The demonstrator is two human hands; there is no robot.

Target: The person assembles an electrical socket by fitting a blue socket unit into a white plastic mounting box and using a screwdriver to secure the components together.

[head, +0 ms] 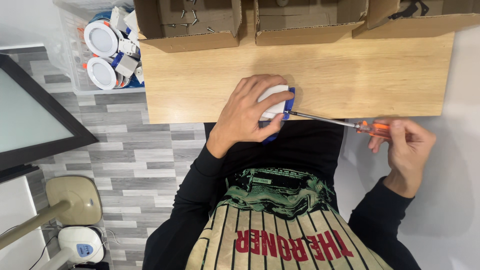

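Observation:
My left hand (pixel 250 112) grips a small white box with a blue base (pixel 277 102) at the near edge of the wooden table (pixel 350 75). My right hand (pixel 407 145) holds an orange-handled screwdriver (pixel 372 129) off the table's front right. Its thin metal shaft (pixel 320 119) runs leftward, and the tip meets the right side of the white and blue box.
Three open cardboard boxes line the far edge: one with loose screws (pixel 187 22), a middle one (pixel 310 20) and a right one (pixel 420 17). A clear bin of round white lamps (pixel 102 55) stands on the floor at left. A dark-framed panel (pixel 30 115) leans further left.

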